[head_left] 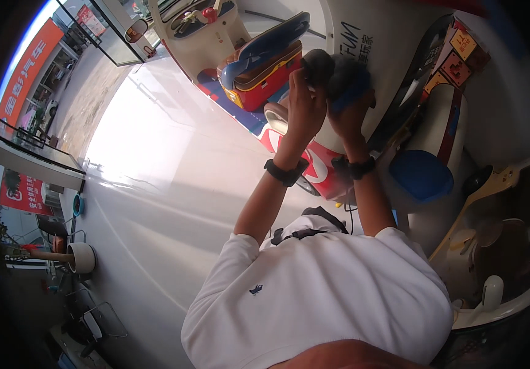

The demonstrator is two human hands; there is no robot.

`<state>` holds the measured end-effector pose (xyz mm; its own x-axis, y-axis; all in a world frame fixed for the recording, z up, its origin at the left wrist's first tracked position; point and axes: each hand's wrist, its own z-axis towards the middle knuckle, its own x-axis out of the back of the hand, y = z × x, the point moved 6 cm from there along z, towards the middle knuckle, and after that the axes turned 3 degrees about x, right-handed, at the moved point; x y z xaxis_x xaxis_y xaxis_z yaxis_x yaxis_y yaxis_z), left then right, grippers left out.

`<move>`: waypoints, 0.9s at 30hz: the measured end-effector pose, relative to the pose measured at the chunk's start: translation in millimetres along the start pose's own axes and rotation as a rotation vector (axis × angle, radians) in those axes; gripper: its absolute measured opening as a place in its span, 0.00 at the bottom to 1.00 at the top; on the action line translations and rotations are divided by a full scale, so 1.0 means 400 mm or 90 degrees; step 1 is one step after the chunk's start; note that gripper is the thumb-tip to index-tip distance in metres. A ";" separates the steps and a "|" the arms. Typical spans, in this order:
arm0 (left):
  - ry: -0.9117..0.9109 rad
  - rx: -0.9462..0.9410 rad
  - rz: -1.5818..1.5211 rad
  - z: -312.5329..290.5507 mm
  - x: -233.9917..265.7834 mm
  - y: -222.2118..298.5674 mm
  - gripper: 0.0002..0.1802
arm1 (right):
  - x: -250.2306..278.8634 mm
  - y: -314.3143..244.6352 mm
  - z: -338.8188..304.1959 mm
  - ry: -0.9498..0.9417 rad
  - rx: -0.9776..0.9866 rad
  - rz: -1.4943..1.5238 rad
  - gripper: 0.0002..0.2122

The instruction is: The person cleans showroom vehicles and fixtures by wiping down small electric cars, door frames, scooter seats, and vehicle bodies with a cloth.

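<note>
Both my arms reach up and forward, each with a black band at the wrist. My left hand (305, 109) has its fingers curled against a dark grey rounded thing (318, 67). Just beside it, my right hand (352, 117) is closed on a soft-looking grey and blue bundle (349, 79). Whether the two dark pieces are joined, I cannot tell. They are held in front of the white side of a large ride-on toy (363, 31), close to its red, yellow and blue seat (265, 67).
A white ride-on (440, 132) with a blue round end stands to my right, and a cream and brown one (492, 246) sits nearer. A white planter (82, 257) and metal-framed chairs (96, 320) are at the left. Glass doors (102, 31) open onto a street at the far left.
</note>
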<state>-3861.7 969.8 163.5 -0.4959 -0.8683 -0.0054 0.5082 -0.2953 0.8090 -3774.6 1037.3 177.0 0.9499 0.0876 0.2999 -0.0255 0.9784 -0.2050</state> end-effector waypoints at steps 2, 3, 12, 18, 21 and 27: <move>-0.065 -0.222 0.340 -0.076 -0.017 -0.150 0.16 | -0.049 0.022 -0.101 -0.062 -0.055 -0.028 0.20; -0.162 0.032 0.067 -0.086 -0.034 -0.157 0.15 | -0.054 0.076 -0.175 -0.079 -0.046 -0.078 0.20; -0.460 0.026 -0.161 -0.014 -0.053 -0.019 0.28 | 0.032 0.011 -0.085 0.069 -0.065 -0.197 0.20; -0.610 0.248 -0.120 -0.040 -0.058 -0.179 0.29 | -0.029 -0.030 -0.059 0.082 -0.077 -0.284 0.15; -0.782 0.402 -0.136 -0.085 -0.055 -0.250 0.25 | -0.073 -0.036 -0.073 0.094 0.014 -0.350 0.11; -0.723 0.229 -0.270 -0.076 -0.126 -0.214 0.22 | -0.050 0.055 -0.160 0.071 -0.266 -0.315 0.12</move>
<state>-3859.0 1026.7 76.6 -0.9867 0.1512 0.0600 0.0312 -0.1862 0.9820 -3774.4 1045.0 106.7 0.8458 -0.3952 0.3584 0.5240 0.7414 -0.4192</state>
